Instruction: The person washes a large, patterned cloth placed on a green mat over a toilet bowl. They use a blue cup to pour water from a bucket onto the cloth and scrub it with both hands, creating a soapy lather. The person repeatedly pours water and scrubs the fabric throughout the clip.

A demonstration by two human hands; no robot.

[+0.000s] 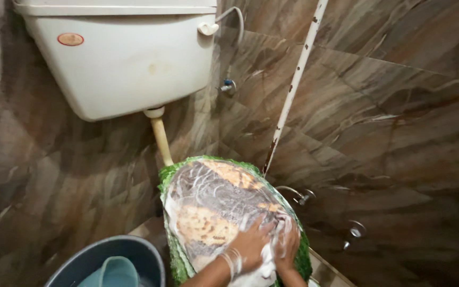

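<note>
We are scrubbing the raised toilet lid (213, 207), which is standing upright against the flush pipe (161, 138) below the white cistern (118, 58). The lid is wearing a green fuzzy cover (172, 175) round its edge, and its face is streaked all over with white soap foam, with orange-brown patches showing through.

Both hands are working low on the lid, close together and nearly touching. Our left hand (251, 244) is lying flat with fingers spread on the soapy face, a foam-covered bangle at the wrist. Our right hand (288, 247) is pressing just beside it, near the lid's right edge, and seems to be bunched on a white foamy cloth or sponge (264, 268); the lather is hiding it, so we cannot tell exactly what it is gripping.

We are judging this as the lathering stage: the foam is covering most of the face, but the stained patches are not yet gone. The next move is calling for firm rubbing over those patches while bracing the lid. A dark bucket (134, 255) holding a pale blue mug (115, 271) is sitting just left of us.
</note>
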